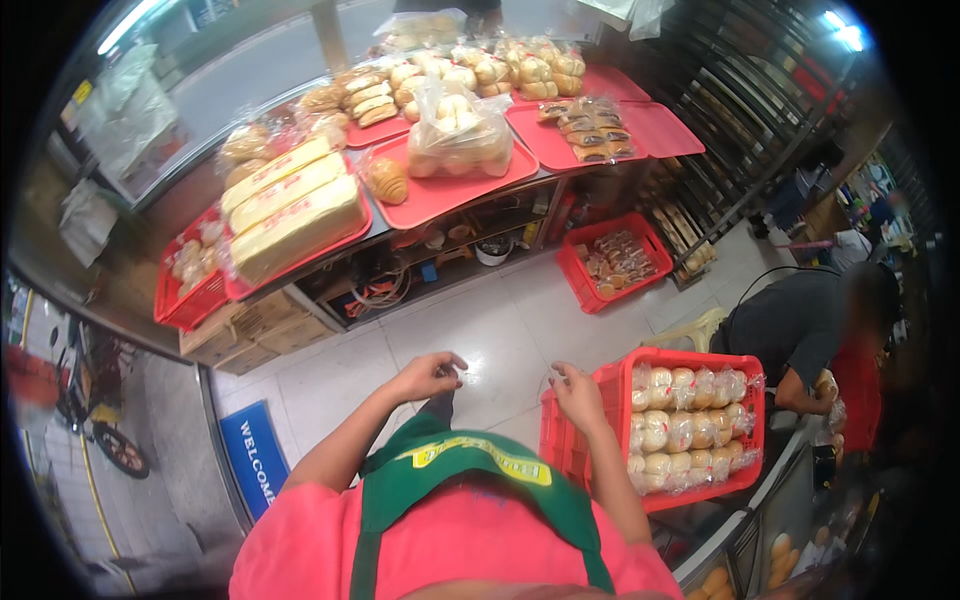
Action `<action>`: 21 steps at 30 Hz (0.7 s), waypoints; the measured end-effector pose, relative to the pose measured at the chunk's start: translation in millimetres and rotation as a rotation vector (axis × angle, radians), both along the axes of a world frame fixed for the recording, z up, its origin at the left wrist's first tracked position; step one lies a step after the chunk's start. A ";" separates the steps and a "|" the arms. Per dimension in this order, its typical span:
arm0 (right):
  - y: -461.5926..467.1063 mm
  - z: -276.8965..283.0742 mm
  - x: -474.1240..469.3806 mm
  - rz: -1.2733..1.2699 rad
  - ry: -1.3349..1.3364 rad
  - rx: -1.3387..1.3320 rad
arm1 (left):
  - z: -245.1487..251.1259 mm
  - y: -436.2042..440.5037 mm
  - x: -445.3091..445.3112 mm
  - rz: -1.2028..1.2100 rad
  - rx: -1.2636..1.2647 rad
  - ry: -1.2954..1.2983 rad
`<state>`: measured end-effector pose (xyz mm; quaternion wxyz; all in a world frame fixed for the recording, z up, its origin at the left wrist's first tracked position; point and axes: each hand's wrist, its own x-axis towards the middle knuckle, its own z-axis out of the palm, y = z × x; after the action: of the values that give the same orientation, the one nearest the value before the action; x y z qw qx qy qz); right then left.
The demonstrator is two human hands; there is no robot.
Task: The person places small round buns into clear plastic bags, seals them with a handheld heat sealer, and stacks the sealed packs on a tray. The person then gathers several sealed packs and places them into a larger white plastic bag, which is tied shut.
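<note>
My left hand (429,375) hangs over the tiled floor in front of my green apron (457,450), fingers loosely bent and nothing in them. Beside the red crate (637,358) on my right is my right hand (577,391), also holding nothing, with fingers apart. That crate is packed with bread rolls (690,420) in clear plastic bags. Before me, a counter carries red trays (409,214). On them are a bulky clear bag of buns (459,146), a croissant-shaped bread (388,180), and long wrapped loaves (296,206) in yellowish packaging.
A person (795,322) bends over bagged bread at the right. A red crate of small packets (615,259) sits on the floor by a dark rack (739,135). Cardboard boxes (255,326) stand below the counter's left end; a blue doormat (255,457) lies near the doorway.
</note>
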<state>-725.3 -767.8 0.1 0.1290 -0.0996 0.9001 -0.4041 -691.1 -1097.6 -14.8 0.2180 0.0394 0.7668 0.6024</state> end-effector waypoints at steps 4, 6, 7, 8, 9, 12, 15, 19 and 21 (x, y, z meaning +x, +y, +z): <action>-24.1 1.7 -51.9 -0.155 -0.283 -0.292 | 24.4 -24.0 -121.7 0.021 -0.283 0.287; -34.8 23.3 -80.3 -0.218 -0.353 -0.430 | 59.0 -25.8 -186.6 0.067 -0.210 0.365; -38.2 32.4 -97.9 -0.217 -0.299 -0.385 | 77.0 -27.0 -214.2 0.085 -0.204 0.440; -41.9 37.9 -116.5 -0.219 -0.246 -0.345 | 85.5 -28.2 -240.6 0.095 -0.176 0.468; -44.8 44.6 -135.7 -0.223 -0.191 -0.306 | 91.4 -27.4 -266.2 0.103 -0.148 0.498; -63.2 57.3 -189.4 -0.310 -0.026 -0.473 | 97.9 -20.3 -327.4 0.079 -0.109 0.451; -59.9 58.1 -241.4 -0.361 -0.002 -0.753 | 94.5 2.6 -380.7 0.009 -0.131 0.459; -20.9 58.1 -327.5 -0.333 -0.003 -0.780 | 81.0 38.1 -454.1 -0.027 -0.284 0.476; 1.2 59.7 -373.8 -0.341 -0.005 -0.731 | 51.2 52.8 -494.6 0.006 -0.439 0.570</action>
<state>-1099.1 -766.5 59.7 0.0182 0.0127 0.7005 -0.7133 -1185.7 -1044.8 36.4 -0.0029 0.1558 0.9080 0.3890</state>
